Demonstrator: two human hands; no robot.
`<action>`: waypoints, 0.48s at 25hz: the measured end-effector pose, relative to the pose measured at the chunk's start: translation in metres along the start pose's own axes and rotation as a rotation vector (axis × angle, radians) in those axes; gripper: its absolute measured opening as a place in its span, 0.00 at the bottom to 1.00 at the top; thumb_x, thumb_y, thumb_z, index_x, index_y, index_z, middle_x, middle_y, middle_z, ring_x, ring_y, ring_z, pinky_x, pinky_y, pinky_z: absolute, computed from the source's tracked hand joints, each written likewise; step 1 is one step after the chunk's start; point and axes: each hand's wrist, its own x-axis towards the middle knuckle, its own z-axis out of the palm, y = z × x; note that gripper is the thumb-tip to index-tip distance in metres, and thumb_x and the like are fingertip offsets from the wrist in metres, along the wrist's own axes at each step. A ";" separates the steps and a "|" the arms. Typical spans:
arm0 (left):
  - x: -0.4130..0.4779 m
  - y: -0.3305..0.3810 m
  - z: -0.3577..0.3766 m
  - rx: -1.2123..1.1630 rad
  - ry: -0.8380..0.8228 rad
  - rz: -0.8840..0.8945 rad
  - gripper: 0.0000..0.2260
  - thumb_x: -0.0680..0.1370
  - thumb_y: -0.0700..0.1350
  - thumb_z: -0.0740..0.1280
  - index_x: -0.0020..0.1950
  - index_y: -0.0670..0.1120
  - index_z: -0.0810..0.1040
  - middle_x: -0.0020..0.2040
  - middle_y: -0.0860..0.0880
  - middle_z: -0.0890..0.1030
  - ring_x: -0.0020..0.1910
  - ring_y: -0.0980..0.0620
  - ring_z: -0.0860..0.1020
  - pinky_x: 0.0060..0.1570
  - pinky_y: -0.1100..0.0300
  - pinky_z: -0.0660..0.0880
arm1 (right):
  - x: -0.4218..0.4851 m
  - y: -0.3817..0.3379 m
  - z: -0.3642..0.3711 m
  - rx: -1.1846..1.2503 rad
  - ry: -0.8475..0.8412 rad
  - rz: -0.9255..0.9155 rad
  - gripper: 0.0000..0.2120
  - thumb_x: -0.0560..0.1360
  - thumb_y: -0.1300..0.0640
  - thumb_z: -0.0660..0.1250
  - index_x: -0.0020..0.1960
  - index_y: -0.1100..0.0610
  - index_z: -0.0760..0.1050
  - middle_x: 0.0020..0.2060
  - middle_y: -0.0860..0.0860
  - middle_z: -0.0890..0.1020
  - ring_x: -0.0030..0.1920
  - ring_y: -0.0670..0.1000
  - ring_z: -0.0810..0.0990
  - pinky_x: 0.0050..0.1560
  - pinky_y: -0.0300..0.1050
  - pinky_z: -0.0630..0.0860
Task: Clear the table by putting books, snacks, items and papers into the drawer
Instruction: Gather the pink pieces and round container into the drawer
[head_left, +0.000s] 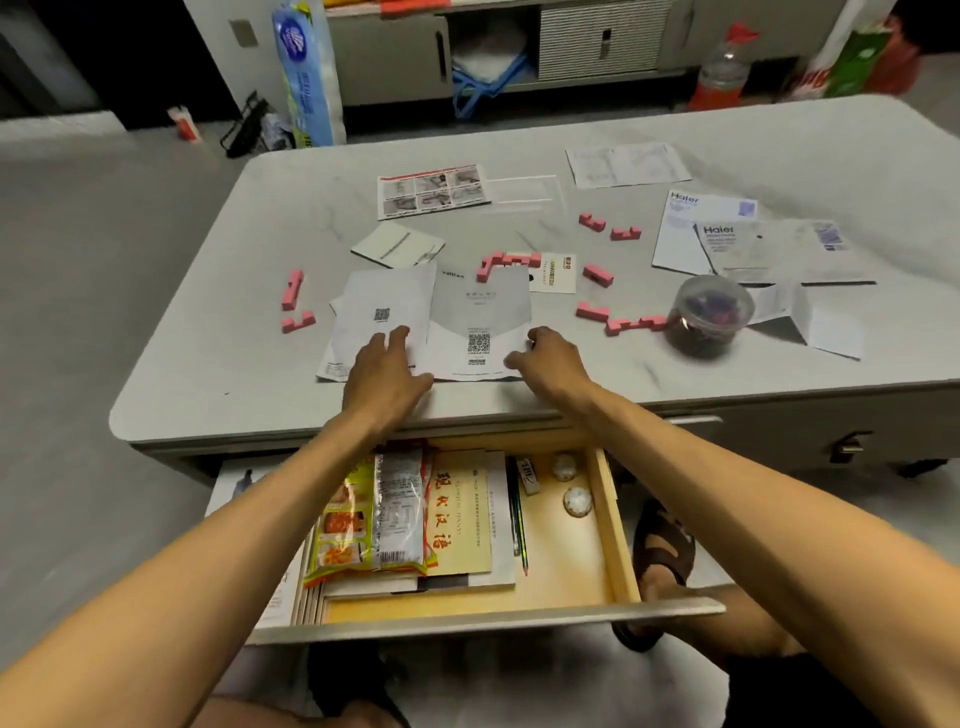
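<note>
Table: grey marble-look table (675, 374) stood in a grey-floored room, strewn with papers and pink pieces, its drawer pulled out beneath the near edge.
Far left: two pink blocks (294, 301) lay left of and slightly beyond the left hand, well apart from it.
Left hand: left hand (384, 371) lay flat, fingers spread wide, palm down on the near left part of the overlapping paper sheets (431, 317); it held nothing closed.
Papers: the sheets lay between and just beyond both hands, touching both, with QR codes showing.
Right hand: right hand (548, 358) rested on the sheets' near right corner, fingers curled loosely at the paper edge; whether it pinched the sheet could not be told.
Beyond the hands: a cluster of pink pieces (506, 262) sat just past the sheets, a small white card (553, 273) beside it.
Right: a clear lidded tub (709, 314) stood to the right of the right hand, pink pieces between them; Haier booklets (727, 234) lay further off.
Drawer: open drawer (618, 519) sat below both forearms, holding a snack packet (384, 514), a yellow book (460, 514), pencils and two round items.
</note>
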 end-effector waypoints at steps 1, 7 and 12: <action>0.007 -0.001 0.002 0.082 -0.059 0.018 0.30 0.75 0.55 0.67 0.74 0.49 0.63 0.68 0.42 0.74 0.64 0.41 0.74 0.59 0.47 0.74 | 0.008 -0.007 0.004 0.101 -0.018 0.069 0.21 0.76 0.58 0.67 0.68 0.63 0.69 0.63 0.55 0.77 0.59 0.56 0.77 0.49 0.44 0.71; 0.018 -0.010 0.004 0.404 -0.026 0.146 0.28 0.77 0.58 0.62 0.74 0.51 0.59 0.59 0.42 0.77 0.54 0.40 0.78 0.49 0.50 0.75 | 0.041 -0.003 0.013 0.104 -0.008 0.211 0.16 0.74 0.56 0.67 0.60 0.60 0.75 0.58 0.56 0.82 0.52 0.57 0.81 0.52 0.50 0.80; 0.011 0.000 0.011 0.326 -0.021 0.104 0.21 0.76 0.48 0.61 0.69 0.47 0.68 0.61 0.43 0.74 0.57 0.41 0.74 0.51 0.50 0.72 | 0.024 0.014 -0.039 -0.623 0.345 -0.188 0.20 0.74 0.54 0.67 0.64 0.58 0.72 0.61 0.58 0.77 0.58 0.60 0.75 0.55 0.53 0.72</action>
